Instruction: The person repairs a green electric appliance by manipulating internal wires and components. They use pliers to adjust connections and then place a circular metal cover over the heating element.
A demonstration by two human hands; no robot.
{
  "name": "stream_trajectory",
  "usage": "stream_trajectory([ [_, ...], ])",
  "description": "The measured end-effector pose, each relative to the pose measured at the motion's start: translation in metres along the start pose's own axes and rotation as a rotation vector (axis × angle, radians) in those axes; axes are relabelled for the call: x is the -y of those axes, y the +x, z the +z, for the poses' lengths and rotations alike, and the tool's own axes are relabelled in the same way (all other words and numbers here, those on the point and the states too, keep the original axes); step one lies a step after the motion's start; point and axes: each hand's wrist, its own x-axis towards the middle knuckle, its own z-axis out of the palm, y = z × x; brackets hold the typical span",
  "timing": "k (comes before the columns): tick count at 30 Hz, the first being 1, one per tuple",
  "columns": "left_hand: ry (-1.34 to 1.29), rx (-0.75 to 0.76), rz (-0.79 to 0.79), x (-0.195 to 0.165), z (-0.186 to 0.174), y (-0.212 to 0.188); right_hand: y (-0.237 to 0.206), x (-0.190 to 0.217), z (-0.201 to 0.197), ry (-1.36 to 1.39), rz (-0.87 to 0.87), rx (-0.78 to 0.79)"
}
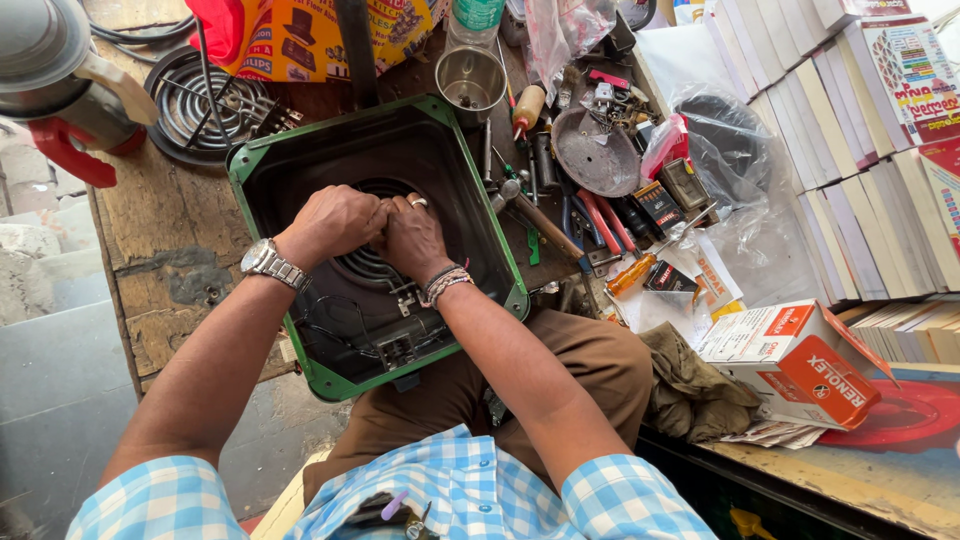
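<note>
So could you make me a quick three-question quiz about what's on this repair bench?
1. True or false: both hands, the left hand and right hand, are inside the green-rimmed square casing.
2. Which wrist wears the metal watch?
A. left
B. right
3. What round metal thing stands just beyond the casing's far corner?

Key:
1. True; they meet over the coil at its middle.
2. A.
3. A steel cup.
</note>
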Motion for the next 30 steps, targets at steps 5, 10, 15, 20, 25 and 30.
stream_trajectory([
  [5,0.017,-0.006,0.008,0.002,0.002,-0.001,-0.001,-0.003,-0.005,0.112,-0.005,-0.013],
  [10,0.041,-0.158,0.052,0.003,0.014,-0.006,0.0,-0.001,-0.004,0.1,-0.054,-0.067],
  [15,0.056,-0.338,-0.047,-0.006,0.033,-0.013,0.001,-0.002,0.005,0.018,-0.1,-0.056],
  [20,0.023,-0.268,-0.133,-0.012,0.027,-0.014,-0.003,-0.006,0.016,0.019,-0.139,-0.066],
  [25,0.032,-0.201,-0.066,-0.011,0.008,-0.018,-0.005,-0.021,0.008,0.079,-0.038,-0.014],
  [30,0.011,-0.194,-0.042,-0.004,-0.007,-0.031,-0.028,-0.055,-0.074,0.093,0.062,0.103],
])
